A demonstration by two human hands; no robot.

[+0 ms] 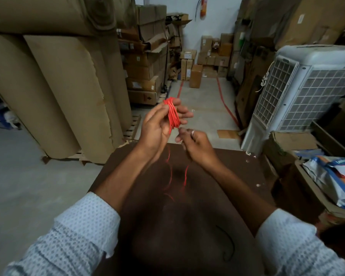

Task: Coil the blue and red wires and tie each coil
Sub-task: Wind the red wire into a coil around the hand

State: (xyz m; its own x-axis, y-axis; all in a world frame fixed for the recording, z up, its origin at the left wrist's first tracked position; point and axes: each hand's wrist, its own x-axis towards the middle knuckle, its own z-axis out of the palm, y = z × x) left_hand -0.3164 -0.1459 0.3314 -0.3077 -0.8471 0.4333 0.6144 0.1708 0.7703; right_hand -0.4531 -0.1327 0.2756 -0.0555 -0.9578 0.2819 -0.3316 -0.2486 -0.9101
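My left hand [157, 124] grips the red wire [172, 114] coil; my right hand [193, 142] pinches its loose end below.

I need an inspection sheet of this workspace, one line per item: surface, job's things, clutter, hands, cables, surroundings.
Surface: dark brown table, small pale scraps near its far right corner.
Job's things: red wire coil, loose red wire tail hanging to the table; blue wire not seen.
Clutter: black cord on the table.
Hands: left hand holds the coil; right hand pinches near the coil's lower end.
Cables: nothing seen beyond those above.
Surroundings: brown paper rolls, cardboard boxes, air cooler, printed sacks.
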